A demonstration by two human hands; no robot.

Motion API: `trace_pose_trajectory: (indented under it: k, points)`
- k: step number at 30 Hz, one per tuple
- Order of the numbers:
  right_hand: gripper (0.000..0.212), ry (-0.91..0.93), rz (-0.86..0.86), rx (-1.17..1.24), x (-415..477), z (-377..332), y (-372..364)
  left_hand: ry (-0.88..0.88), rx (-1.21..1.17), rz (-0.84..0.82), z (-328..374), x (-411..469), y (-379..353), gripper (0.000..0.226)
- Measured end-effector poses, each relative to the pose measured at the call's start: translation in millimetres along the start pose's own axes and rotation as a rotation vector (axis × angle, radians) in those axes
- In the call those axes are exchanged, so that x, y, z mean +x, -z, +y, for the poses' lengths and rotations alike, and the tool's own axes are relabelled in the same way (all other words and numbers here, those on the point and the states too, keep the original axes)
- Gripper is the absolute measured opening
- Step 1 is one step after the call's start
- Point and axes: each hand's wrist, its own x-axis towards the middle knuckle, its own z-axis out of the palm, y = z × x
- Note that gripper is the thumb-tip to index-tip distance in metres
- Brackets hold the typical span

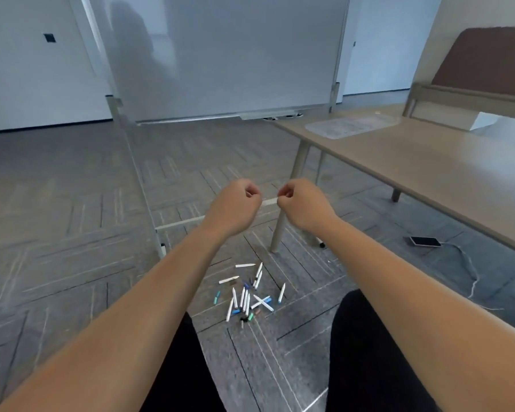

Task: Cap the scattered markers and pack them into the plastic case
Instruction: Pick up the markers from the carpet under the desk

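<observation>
The markers lie scattered on the floor between the person's knees. Most have their long axes pointing away from the person, and a few lie crosswise. The left hand and right hand hover above them with fingers curled tight. I cannot tell whether either pinches anything.

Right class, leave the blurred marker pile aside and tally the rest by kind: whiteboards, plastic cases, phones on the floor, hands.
Whiteboard: 1
Plastic case: 1
Phone on the floor: 1
Hands: 2 (left hand, right hand)
Total: 5
</observation>
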Motion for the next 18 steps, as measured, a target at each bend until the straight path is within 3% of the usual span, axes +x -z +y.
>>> trace_pose_trajectory:
  k: [7, 18]
  points:
    - [0.017, 0.003, -0.09, -0.005, 34.8, -6.3, -53.4, 0.073, 0.032, -0.017, -58.5, 27.6, 4.2, 0.014]
    - [0.018, -0.101, -0.267, -0.021, 123.0, 81.6, -169.9, 0.27, 0.13, -0.2, -159.8, 109.0, -89.0, 0.02]
